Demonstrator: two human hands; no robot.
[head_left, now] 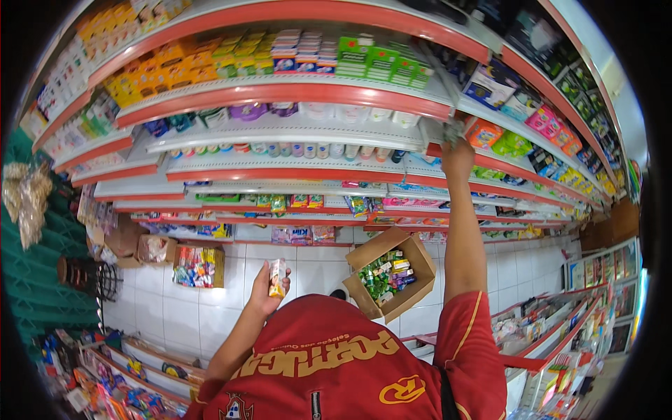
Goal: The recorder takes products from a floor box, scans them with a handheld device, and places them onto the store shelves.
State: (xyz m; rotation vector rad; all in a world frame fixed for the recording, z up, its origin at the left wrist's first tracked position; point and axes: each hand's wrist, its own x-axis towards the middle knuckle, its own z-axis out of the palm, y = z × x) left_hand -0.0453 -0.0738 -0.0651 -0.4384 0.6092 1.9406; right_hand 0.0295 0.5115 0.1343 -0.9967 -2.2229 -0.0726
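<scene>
Low in front of my body, my left hand [264, 290] is closed around a small white and orange box [278, 278]. My right arm stretches far forward to the shelving. My right hand [458, 162] is closed at the shelf corner, with a greyish, blurred thing [453, 133] at its fingers; its kind is too smeared to make out. Just right of that hand are orange and green packets [483, 131]. Above and to its left, green boxes [381, 61] stand in stacks on an upper shelf [294, 94] with a red edge.
An open cardboard box [388, 311] with green bottles and small packs stands on the white tiled floor [238, 269]. A second carton [199, 267] of mixed packs sits further left. Lower display racks [546, 332] flank me at the right, and a black wire stand [105, 280] is at the left.
</scene>
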